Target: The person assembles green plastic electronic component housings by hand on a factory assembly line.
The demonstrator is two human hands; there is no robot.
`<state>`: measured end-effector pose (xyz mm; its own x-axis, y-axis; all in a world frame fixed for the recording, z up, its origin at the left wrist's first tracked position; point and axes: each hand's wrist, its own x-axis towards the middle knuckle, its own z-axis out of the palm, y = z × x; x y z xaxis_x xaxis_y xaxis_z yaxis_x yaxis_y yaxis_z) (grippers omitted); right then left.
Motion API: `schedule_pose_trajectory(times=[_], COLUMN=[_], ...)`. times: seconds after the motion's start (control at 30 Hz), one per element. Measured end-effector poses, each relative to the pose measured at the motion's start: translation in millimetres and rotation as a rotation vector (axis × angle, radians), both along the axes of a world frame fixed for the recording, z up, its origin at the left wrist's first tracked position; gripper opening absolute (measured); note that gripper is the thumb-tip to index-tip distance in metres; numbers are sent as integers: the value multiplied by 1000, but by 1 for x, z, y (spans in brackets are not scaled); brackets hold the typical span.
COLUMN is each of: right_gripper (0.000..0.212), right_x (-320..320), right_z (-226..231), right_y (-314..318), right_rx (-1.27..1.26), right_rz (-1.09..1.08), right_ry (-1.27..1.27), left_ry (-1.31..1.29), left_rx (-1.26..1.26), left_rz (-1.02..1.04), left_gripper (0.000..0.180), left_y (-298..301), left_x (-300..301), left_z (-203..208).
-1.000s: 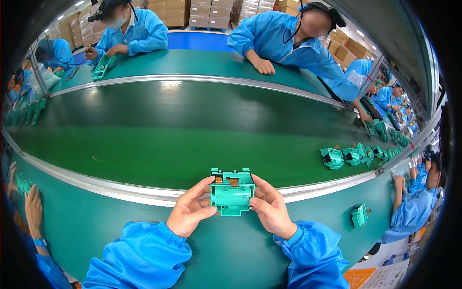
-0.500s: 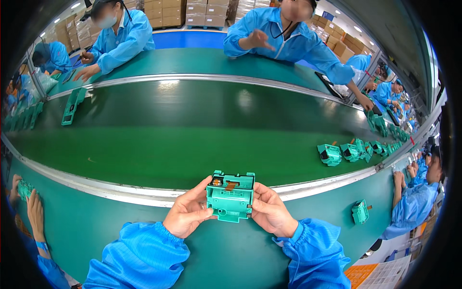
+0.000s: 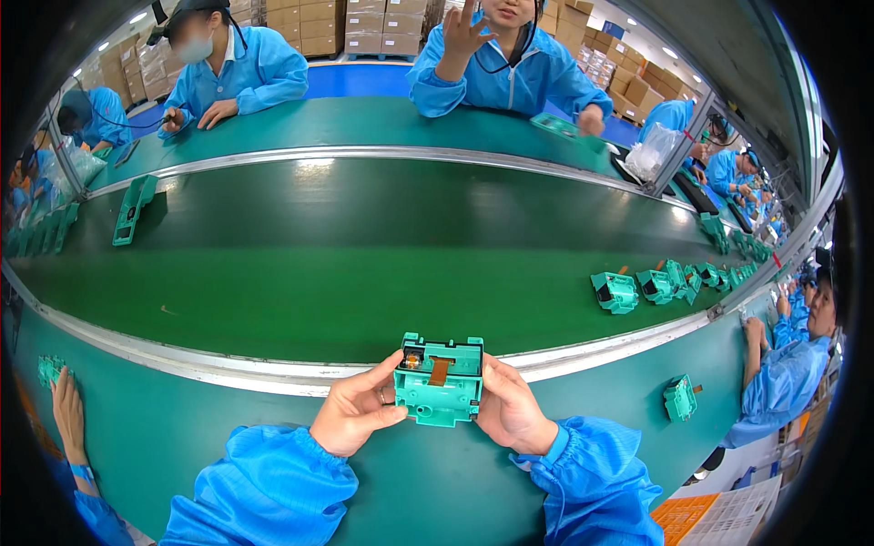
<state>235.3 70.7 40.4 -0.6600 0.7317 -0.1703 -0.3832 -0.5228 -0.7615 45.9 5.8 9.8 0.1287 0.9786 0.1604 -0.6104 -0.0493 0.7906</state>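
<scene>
Between my two hands is a green plastic housing (image 3: 437, 400), held just above the near table strip by the belt's metal rail. An orange-brown flat ribbon cable hangs down over its front, and a small round metallic part sits in its dark upper left corner. My left hand (image 3: 360, 405) grips the left side, thumb across the lower front corner. On the opposite side my right hand (image 3: 514, 405) is closed against the edge, its thumb along the side. The fingers behind the housing are partly hidden.
Another green housing (image 3: 680, 399) lies on the table to my right, beside a co-worker (image 3: 783, 391). Several more housings (image 3: 615, 292) rest on the green belt (image 3: 364, 282). A metal rail (image 3: 228, 371) divides table and belt. At far left a co-worker's hand (image 3: 68, 414) touches a green part.
The housing has tipped slightly, and its ribbon cable now hangs further down the front. Across the belt, a co-worker has drawn an arm back and holds a green part; belt parts have shifted slightly left.
</scene>
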Motion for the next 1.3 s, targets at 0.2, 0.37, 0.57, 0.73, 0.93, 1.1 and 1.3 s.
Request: schedule_pose_trajectory(times=[0.2, 0.37, 0.57, 0.73, 0.93, 1.1, 1.3], right_gripper=[32, 34, 33, 31, 30, 31, 23], right_x=[2, -4, -3, -8, -1, -1, -4], right_z=[-14, -1, -10, 2, -11, -4, -6], right_y=[5, 0, -11, -24, -19, -20, -19], right_rx=[13, 77, 218, 440, 697, 570, 546], right_rz=[16, 29, -26, -106, -55, -68, -108], right_ry=[86, 101, 30, -156, -129, -134, -138], left_ry=[28, -155, -73, 11, 575, 685, 898], left_rx=[-82, -286, -237, -183, 202, 195, 342], left_rz=[18, -78, -102, -109, 337, 459, 552], left_gripper=[63, 61, 80, 101, 101, 90, 80], left_y=[2, 6, 5, 4, -1, -2, -3], left_x=[-2, -6, 0, 2, 11, 13, 9], left_z=[13, 22, 20, 13, 9, 5, 6])
